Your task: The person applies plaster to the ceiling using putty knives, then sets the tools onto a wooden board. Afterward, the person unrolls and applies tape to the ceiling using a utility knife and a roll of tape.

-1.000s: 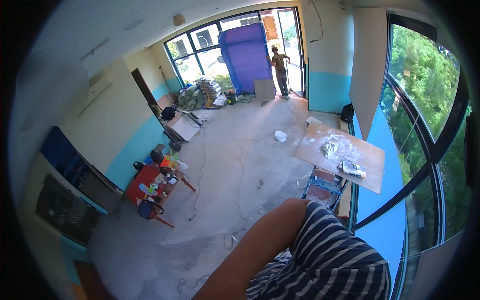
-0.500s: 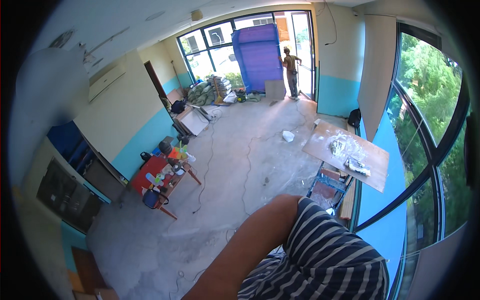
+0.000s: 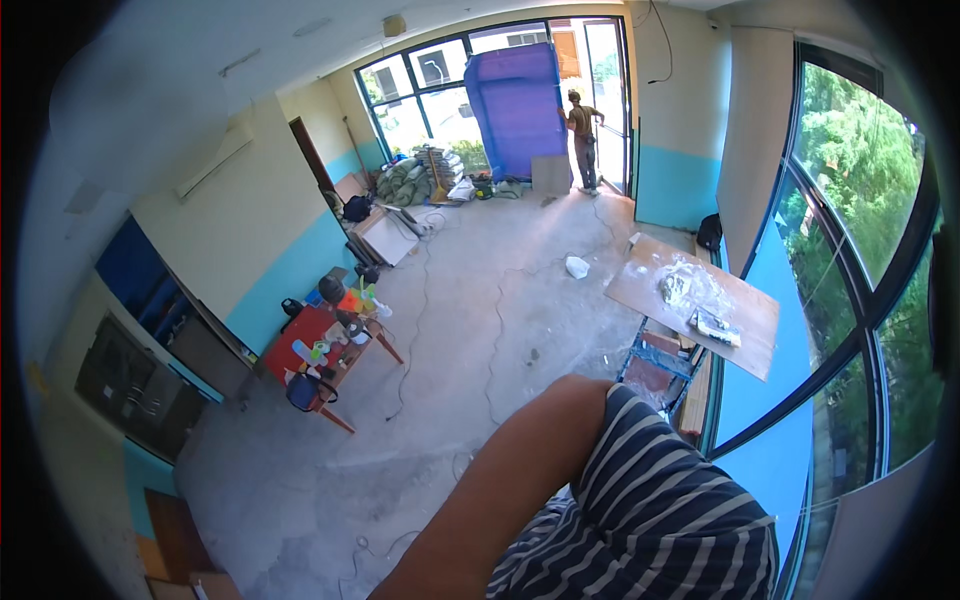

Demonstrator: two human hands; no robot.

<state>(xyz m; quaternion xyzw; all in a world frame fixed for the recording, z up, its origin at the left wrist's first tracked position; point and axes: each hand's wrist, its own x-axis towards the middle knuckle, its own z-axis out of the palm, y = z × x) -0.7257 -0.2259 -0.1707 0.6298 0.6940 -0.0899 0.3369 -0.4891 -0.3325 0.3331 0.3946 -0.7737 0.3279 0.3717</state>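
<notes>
Neither of my hands shows in the head view. A bare arm [image 3: 510, 470] in a striped short sleeve [image 3: 680, 490] crosses the bottom, its hand beyond the lower edge. To the right lies a wooden board [image 3: 650, 275], smeared with white paste and bearing a white lump [image 3: 677, 290]. A flat tool [image 3: 715, 328] caked with white rests near the lump. A blurred pale shape [image 3: 120, 150] covers part of the upper left; I cannot make out what it is.
A blue metal frame [image 3: 640, 358] stands under the board. At left is a red-topped table [image 3: 290, 340] with bottles and bags. Cords [image 3: 424, 300] run across the concrete floor. Another person [image 3: 582, 140] stands at the far doorway, near a purple sheet [image 3: 515, 110] and stacked sacks [image 3: 402, 182].
The blurred pale shape at the upper left has shifted and spread over more of the ceiling. The arm has moved slightly up and to the right.
</notes>
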